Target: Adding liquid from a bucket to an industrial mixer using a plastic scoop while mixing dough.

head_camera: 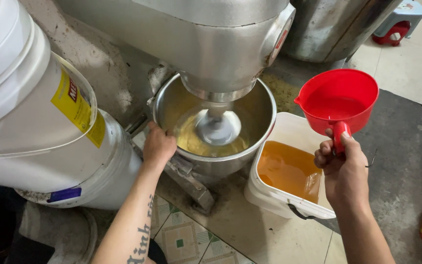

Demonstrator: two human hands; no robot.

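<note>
My right hand [343, 168] grips the handle of a red plastic scoop [338, 100] with a pouring lip, held upright above a white bucket [274, 193] of amber liquid. My left hand [158, 145] rests on the near left rim of the steel mixing bowl [264, 105] of a floor mixer. Yellow liquid lies in the bowl around the spinning, blurred beater [217, 126]. The mixer's silver head [211, 39] hangs over the bowl and hides its back part.
Stacked white plastic buckets [35, 122] with a yellow label stand at the left. A large steel vessel [333, 24] sits behind the mixer. A dark mat [401, 146] lies at the right, a small stool [399, 19] beyond it, patterned tiles [186, 234] below.
</note>
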